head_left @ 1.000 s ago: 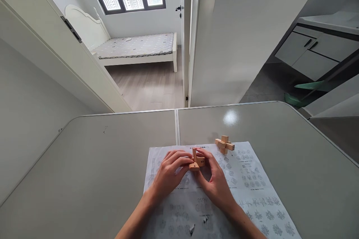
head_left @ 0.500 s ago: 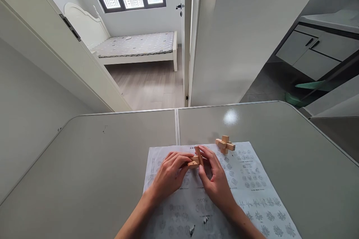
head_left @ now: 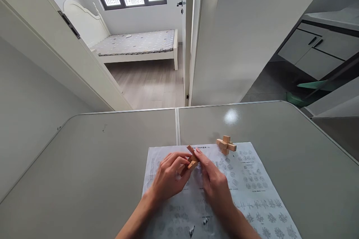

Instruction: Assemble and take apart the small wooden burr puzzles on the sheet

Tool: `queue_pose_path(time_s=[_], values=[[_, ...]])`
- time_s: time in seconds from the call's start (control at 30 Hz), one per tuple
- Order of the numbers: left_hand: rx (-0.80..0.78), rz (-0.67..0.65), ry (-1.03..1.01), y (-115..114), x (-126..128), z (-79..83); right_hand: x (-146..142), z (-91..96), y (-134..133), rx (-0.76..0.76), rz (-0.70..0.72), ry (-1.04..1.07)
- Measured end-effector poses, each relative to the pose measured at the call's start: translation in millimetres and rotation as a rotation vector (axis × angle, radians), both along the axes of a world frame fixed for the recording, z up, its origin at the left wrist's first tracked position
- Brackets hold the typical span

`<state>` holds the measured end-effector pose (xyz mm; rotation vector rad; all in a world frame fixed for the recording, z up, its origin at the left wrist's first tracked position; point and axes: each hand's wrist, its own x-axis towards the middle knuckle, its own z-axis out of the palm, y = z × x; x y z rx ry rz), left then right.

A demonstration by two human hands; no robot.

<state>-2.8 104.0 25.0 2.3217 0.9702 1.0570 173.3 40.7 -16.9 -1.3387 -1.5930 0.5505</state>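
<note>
Between the thumb and fingers of my left hand point(head_left: 170, 173) are several small wooden puzzle pieces point(head_left: 193, 164), fitted or stacked together and tilted. My right hand point(head_left: 215, 181) closes on their right side, with the index fingertip at the upper end; its thumb is mostly hidden. One slim stick points up and away from the group, and my fingers cover part of the rest. An assembled wooden burr puzzle point(head_left: 226, 145), cross-shaped, stands behind my right hand at the far edge of a printed instruction sheet point(head_left: 256, 179).
The sheet lies on a grey table point(head_left: 84, 171) with a seam down its far half. Small dark torn marks point(head_left: 192, 230) show near the sheet's front. Beyond the table are a doorway, a bed point(head_left: 137, 43) and a white cabinet point(head_left: 314, 46).
The stick that stood upright between my hands now leans up to the left, and the held pieces are turned. My right hand's fingers have drawn closer together.
</note>
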Motion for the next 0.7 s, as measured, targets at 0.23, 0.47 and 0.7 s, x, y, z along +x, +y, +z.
queue_pose_path(time_s=[0.23, 0.47, 0.7], values=[[-0.112, 0.001, -0.011, -6.3, 0.5, 14.7, 0.4, 3.4, 3.8, 0.004, -0.131, -0.028], [-0.537, 0.115, -0.241, -1.4, -1.5, 16.8, -1.3, 12.3, 6.7, -0.047, -0.093, 0.062], [-0.861, 0.129, -0.465, 1.3, -4.4, 14.3, -0.4, 9.6, 7.2, -0.078, -0.038, 0.039]])
